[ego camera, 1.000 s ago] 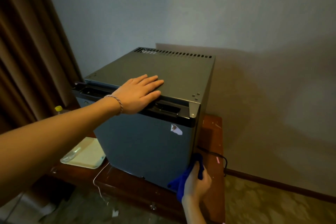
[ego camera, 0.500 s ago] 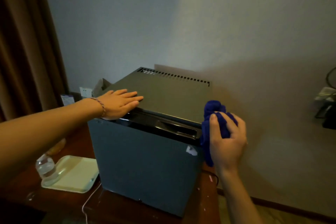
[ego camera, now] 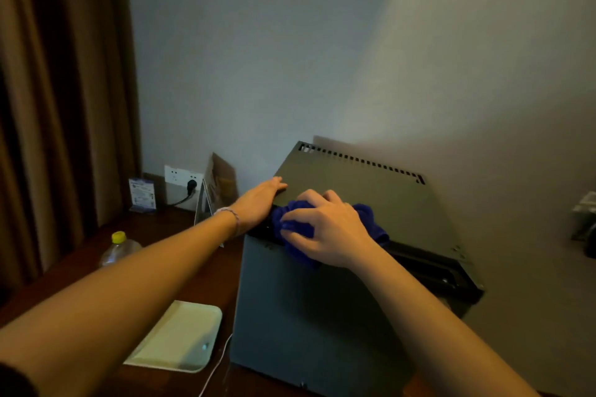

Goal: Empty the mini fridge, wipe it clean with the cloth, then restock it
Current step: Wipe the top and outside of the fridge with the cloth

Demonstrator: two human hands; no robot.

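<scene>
- A brown curtain (ego camera: 58, 106) hangs down the far left side, beside the pale wall (ego camera: 290, 42).
- A clear plastic bottle (ego camera: 118, 248) with a yellow cap stands on the dark wooden table (ego camera: 180, 229), left of the forearms.
- Far back on the table, against the wall, a small blue-and-white card (ego camera: 142, 194) stands upright; just right of it is a white wall socket (ego camera: 182, 176) with a black plug in it, and right of that a folded tent card (ego camera: 216, 190).
- A pale, shallow tray (ego camera: 180, 337) lies on the near part of the table, just left of the fridge, with a thin white cable (ego camera: 216, 364) running beside its right edge.
- The left hand (ego camera: 258, 205), a thin bracelet at its wrist, lies flat with straight fingers on the top left edge of the mini fridge (ego camera: 322, 316); it grasps nothing.
- The mini fridge stands on the table, right of the tray and close to the wall; its door is closed, and a row of vent slots runs along the far edge of its grey top.
- The right hand (ego camera: 325, 232) has its fingers curled round a bunched blue cloth (ego camera: 295, 219), pressing it onto the front top edge of the fridge, at the dark handle strip above the door, just right of the left hand.
- Blue folds of the cloth stick out on both sides of the right hand.
- At the far right edge some dark objects show, too blurred to tell.
</scene>
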